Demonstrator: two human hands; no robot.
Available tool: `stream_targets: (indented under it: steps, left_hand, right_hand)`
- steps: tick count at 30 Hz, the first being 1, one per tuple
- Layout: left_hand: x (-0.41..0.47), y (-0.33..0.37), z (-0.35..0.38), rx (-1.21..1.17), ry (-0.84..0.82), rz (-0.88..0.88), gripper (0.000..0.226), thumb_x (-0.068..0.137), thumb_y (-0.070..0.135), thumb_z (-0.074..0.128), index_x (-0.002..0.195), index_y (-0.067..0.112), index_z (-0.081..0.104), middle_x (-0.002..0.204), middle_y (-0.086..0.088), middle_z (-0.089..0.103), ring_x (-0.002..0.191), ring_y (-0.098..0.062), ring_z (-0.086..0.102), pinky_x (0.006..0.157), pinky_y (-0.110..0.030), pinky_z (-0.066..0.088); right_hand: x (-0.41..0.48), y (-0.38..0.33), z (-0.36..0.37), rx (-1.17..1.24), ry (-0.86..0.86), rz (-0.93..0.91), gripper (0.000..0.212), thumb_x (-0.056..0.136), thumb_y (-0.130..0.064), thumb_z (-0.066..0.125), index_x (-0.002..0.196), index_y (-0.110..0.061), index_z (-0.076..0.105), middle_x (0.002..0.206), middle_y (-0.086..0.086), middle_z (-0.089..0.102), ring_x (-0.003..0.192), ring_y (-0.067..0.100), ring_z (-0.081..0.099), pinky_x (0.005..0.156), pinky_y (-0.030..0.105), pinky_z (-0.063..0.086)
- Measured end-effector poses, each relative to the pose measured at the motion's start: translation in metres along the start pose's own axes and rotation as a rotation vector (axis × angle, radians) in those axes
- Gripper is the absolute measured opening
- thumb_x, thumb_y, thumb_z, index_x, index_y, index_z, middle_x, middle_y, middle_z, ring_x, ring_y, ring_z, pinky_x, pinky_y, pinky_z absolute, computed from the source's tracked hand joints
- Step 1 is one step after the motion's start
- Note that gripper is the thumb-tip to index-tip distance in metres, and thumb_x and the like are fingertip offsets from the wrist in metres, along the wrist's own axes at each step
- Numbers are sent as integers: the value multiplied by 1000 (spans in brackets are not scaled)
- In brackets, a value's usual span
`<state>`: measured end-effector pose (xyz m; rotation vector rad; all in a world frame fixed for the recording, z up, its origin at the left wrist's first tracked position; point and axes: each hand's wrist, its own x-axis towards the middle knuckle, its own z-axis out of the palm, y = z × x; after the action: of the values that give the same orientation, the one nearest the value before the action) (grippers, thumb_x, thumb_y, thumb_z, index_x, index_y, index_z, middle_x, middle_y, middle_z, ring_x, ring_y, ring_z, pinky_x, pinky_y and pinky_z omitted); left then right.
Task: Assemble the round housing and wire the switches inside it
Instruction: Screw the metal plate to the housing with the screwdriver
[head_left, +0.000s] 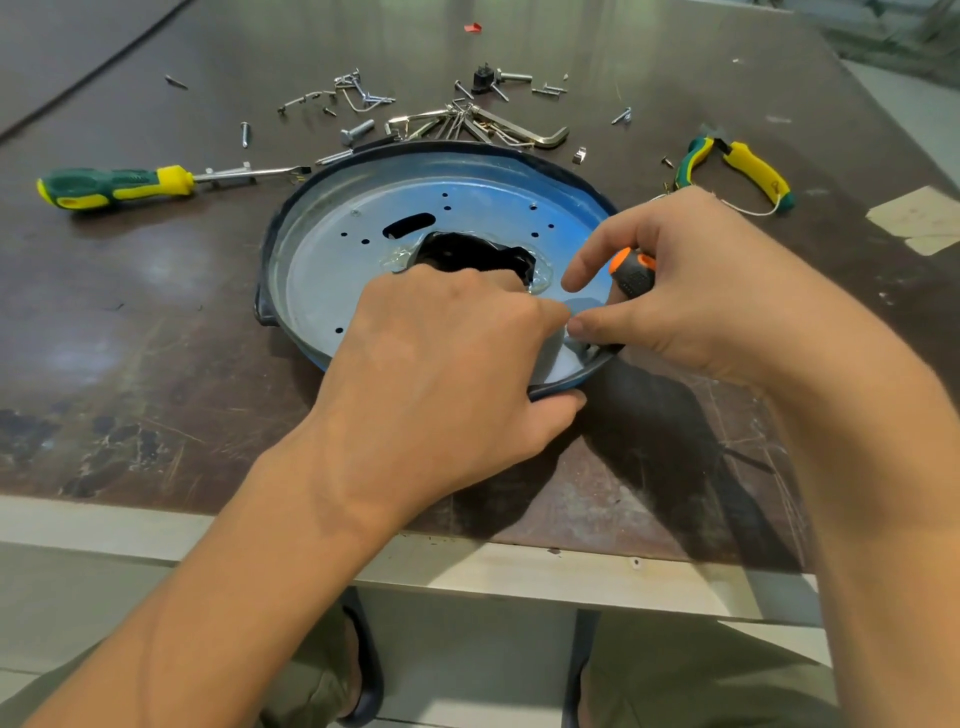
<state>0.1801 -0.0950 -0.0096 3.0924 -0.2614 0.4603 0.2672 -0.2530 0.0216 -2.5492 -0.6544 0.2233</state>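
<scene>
The round blue metal housing (363, 208) lies open side up on the dark table, with a black rubber rim and a jagged black opening (467, 254) at its centre. My left hand (441, 353) lies over the near part of the housing, its thumb hooked under the near rim and its fingers curled inside. My right hand (701, 291) grips a small screwdriver with an orange and black handle (631, 270) at the housing's right inner edge. Its tip is hidden behind my fingers. No switches or wires are visible.
A green and yellow screwdriver (119, 184) lies at the left. Loose screws, bolts and hex keys (467, 122) are scattered behind the housing. Green and yellow pliers (748, 166) lie at the right, with paper scraps (919, 218) beyond. The table's near edge (208, 525) runs below my forearms.
</scene>
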Motion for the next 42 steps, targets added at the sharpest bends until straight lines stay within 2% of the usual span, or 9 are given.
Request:
stream_targets:
  steps: [5, 9, 12, 15, 22, 27, 32, 38, 42]
  left_hand:
    - [-3, -2, 5, -78, 70, 31, 63, 77, 68, 52, 134, 40, 49, 129, 5, 55, 119, -21, 52, 70, -39, 52]
    - [0, -5, 4, -191, 15, 123, 76, 78, 58, 66, 144, 31, 41, 137, -1, 48, 124, -23, 45, 94, -45, 47]
    - [1, -6, 3, -238, -40, 164, 58, 84, 54, 63, 137, 34, 50, 130, 6, 53, 116, -18, 50, 90, -41, 48]
    - [0, -7, 2, -252, -80, 206, 42, 88, 55, 54, 126, 38, 60, 124, 12, 58, 110, -13, 53, 87, -40, 49]
    - [1, -6, 1, -231, -99, 231, 52, 88, 55, 51, 136, 35, 52, 120, 13, 60, 106, -13, 54, 83, -39, 51]
    - [3, -5, 1, -222, -128, 237, 58, 84, 50, 64, 138, 35, 50, 127, 13, 58, 112, -12, 52, 86, -39, 52]
    - [4, -7, -2, -263, -148, 269, 47, 91, 48, 54, 135, 32, 56, 126, 12, 60, 111, -15, 54, 83, -42, 53]
    - [5, -5, -2, -276, -178, 286, 50, 92, 47, 44, 137, 26, 54, 129, 9, 58, 112, -16, 53, 88, -44, 50]
    - [6, -6, -3, -276, -171, 301, 45, 94, 43, 42, 129, 22, 61, 133, 6, 56, 113, -19, 53, 85, -49, 51]
  right_hand:
    - [1, 3, -1, 84, -21, 17, 21, 75, -26, 85, 90, -30, 69, 65, -9, 59, 55, 6, 48, 61, 26, 38]
    - [-1, 12, -10, 169, 182, 25, 14, 82, -19, 77, 93, -27, 74, 73, -5, 66, 51, 3, 47, 60, 29, 46]
    - [1, 20, -14, 232, 305, 89, 14, 81, -14, 74, 88, -25, 74, 68, -4, 63, 43, 1, 44, 48, 22, 45]
    - [6, 31, -6, 219, 214, 223, 19, 87, -30, 72, 103, -21, 68, 69, 3, 59, 40, 11, 48, 35, 20, 39]
    - [11, 45, 4, 453, 1, 317, 28, 89, -38, 69, 103, -14, 64, 61, 5, 70, 37, 15, 44, 35, 20, 32]
    - [16, 51, 9, 563, 54, 340, 43, 94, -60, 54, 104, -19, 65, 63, 8, 71, 36, 14, 45, 35, 18, 32]
    - [21, 64, 22, 600, 89, 434, 36, 103, -45, 46, 111, -15, 64, 59, 7, 67, 34, 14, 45, 34, 18, 32]
    - [25, 61, 29, 629, 121, 418, 16, 98, -31, 58, 99, -18, 67, 60, 1, 66, 35, 11, 47, 33, 18, 31]
    - [26, 60, 31, 625, 152, 394, 13, 98, -23, 57, 100, -17, 68, 71, 10, 63, 34, 10, 48, 34, 18, 32]
